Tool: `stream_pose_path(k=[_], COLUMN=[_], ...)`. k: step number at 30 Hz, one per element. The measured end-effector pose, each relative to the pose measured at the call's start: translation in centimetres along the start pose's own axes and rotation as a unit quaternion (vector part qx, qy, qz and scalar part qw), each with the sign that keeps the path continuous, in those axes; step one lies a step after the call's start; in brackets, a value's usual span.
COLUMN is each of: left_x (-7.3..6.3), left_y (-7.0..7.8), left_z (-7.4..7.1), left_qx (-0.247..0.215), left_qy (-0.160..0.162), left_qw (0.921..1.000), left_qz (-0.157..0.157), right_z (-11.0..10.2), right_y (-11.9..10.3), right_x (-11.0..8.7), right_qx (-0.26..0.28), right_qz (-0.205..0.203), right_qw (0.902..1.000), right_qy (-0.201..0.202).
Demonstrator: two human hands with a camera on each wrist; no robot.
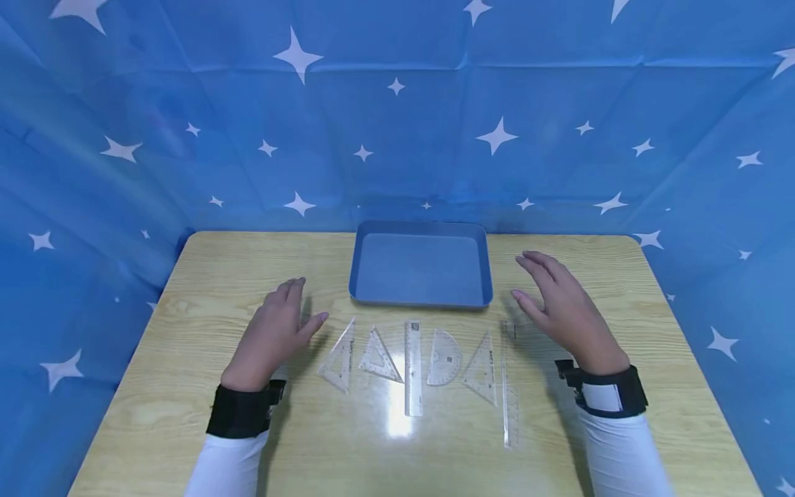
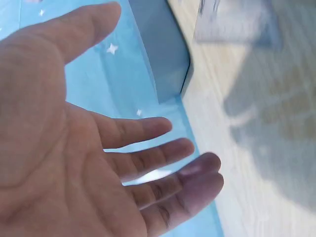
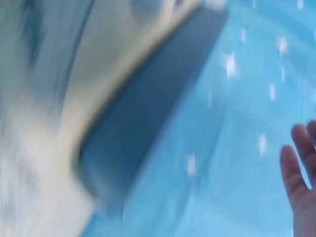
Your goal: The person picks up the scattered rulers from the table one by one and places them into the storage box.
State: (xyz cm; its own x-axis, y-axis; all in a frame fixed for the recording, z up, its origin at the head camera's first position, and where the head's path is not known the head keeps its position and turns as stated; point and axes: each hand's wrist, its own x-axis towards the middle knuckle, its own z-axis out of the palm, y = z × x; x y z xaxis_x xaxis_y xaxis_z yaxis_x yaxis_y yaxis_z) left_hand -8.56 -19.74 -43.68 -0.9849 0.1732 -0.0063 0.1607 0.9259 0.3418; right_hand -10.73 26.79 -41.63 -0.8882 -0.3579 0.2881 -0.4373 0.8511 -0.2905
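My left hand (image 1: 273,331) hovers over the left part of the table, fingers extended and thumb apart, holding nothing. Its palm and loosely spread fingers (image 2: 148,168) show in the left wrist view. On the other side my right hand (image 1: 565,314) is held above the table, thumb and fingers apart, also with nothing in it. Between them lies a row of clear plastic pieces: a set square (image 1: 340,359), a smaller set square (image 1: 379,359), a short ruler (image 1: 413,369), a protractor (image 1: 444,359), another set square (image 1: 483,369) and a long ruler (image 1: 506,386) nearest my right hand.
A blue-grey rectangular tray (image 1: 421,304) stands behind the row, at the far edge of the wooden table (image 1: 217,290). Behind and beside the table hangs a blue cloth (image 1: 397,145) with white stars. The right wrist view is blurred.
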Motion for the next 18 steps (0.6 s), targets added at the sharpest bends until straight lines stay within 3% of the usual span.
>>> stream_pose_path(k=[7,10,14,18], left_x=[-1.5,-2.1,-2.8,-3.3], left_y=[1.6,2.2,2.7,3.0], left_z=[0.6,0.9,1.5,2.6], left_qx=[-0.013,-0.010,-0.015,0.010], left_qy=[-0.024,-0.037,-0.059,-0.063], left_qw=[0.9996,0.9992,0.9981,0.9980], left_qz=[0.000,-0.009,-0.009,0.006], right_z=[1.5,2.4,4.4,6.7], right_y=[-2.3,-3.9,-6.6,-9.6], right_x=[1.3,2.0,2.8,3.3], right_qx=[0.001,0.018,0.062,0.099], right_qz=[-0.140,-0.208,-0.295,-0.354], right_qw=[0.9886,0.9748,0.9479,0.9274], right_qy=[0.056,0.078,0.102,0.067])
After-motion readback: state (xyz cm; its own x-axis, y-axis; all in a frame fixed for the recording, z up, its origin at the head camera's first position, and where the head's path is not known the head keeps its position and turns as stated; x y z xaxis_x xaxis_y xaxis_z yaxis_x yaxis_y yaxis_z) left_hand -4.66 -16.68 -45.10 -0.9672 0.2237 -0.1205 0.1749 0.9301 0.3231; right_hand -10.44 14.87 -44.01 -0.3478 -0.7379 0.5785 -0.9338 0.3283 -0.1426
